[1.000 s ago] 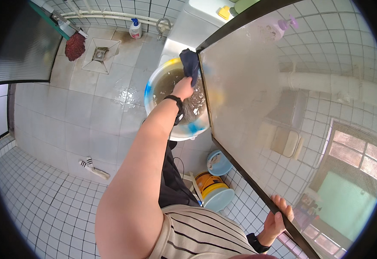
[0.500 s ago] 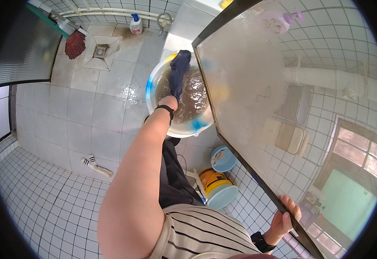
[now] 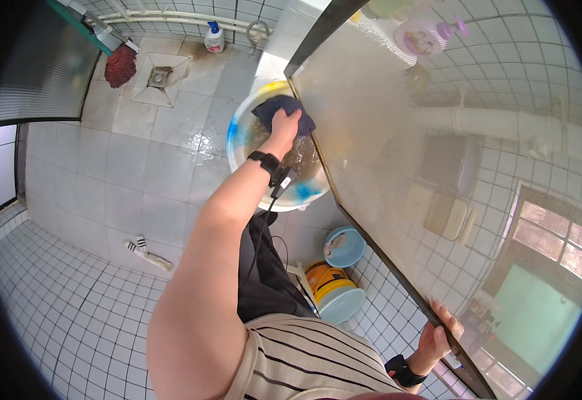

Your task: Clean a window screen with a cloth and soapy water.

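Observation:
Above the round basin (image 3: 236, 143), my left hand (image 3: 284, 127) grips a wet-looking dark navy cloth (image 3: 267, 109), fingers wrapped into it. Its right side meets or overlaps the dark frame of a window screen (image 3: 397, 113); whether it presses on the mesh I cannot tell. Murky brown water (image 3: 303, 160) partly fills the basin, which is white with blue and yellow patches. At the lower right, my right hand (image 3: 435, 337) is closed around the screen's frame, thumb on the near side. The large, tilted screen has a hazy, wet-looking mesh and leans across the right side.
Behind the basin stands a white appliance (image 3: 291, 37), with a pump bottle (image 3: 215, 39) near the pipes. A red mop head (image 3: 120, 65) is beside the floor drain (image 3: 159, 77). White socks (image 3: 149, 254) lie on the tiles. Near my legs are a blue basin (image 3: 345, 247) and yellow bucket (image 3: 324, 280).
My left hand has lifted and shifted right with the cloth, which hung long over the water and is now bunched at the screen's frame. My right hand keeps its hold.

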### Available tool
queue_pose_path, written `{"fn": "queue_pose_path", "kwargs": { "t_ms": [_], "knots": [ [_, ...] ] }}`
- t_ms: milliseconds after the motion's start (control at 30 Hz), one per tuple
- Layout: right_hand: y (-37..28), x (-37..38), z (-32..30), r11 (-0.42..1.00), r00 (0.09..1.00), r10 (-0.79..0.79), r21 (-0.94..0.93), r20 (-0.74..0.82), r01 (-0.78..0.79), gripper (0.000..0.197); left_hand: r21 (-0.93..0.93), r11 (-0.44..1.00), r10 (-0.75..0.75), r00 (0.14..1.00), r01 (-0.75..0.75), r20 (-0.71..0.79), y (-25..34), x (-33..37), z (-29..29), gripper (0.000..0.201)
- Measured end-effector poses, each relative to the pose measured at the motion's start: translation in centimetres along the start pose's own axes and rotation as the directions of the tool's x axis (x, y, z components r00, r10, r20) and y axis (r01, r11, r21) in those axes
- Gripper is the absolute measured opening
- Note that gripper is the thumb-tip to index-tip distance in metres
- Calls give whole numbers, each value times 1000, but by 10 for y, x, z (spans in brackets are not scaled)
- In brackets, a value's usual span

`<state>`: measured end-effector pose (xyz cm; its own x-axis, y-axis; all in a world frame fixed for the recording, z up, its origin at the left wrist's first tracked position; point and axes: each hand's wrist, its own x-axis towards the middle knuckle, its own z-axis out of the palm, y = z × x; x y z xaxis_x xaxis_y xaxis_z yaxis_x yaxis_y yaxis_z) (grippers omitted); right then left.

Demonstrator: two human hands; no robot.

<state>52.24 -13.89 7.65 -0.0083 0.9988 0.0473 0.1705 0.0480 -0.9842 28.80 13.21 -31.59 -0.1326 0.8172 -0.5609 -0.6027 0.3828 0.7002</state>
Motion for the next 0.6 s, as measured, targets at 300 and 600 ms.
{"fn": "queue_pose_path", "kwargs": {
  "t_ms": [300, 600],
  "knots": [
    [-1, 3, 8, 999, 999, -33, 0, -42, 33, 34, 163, 971, 171, 985, -175, 38, 37, 49, 12, 19],
    [3, 9, 17, 997, 997, -62, -41, -37, 61, 34, -109, 993, 64, 988, -49, 141, 34, -49, 62, 22]
  ]
}}
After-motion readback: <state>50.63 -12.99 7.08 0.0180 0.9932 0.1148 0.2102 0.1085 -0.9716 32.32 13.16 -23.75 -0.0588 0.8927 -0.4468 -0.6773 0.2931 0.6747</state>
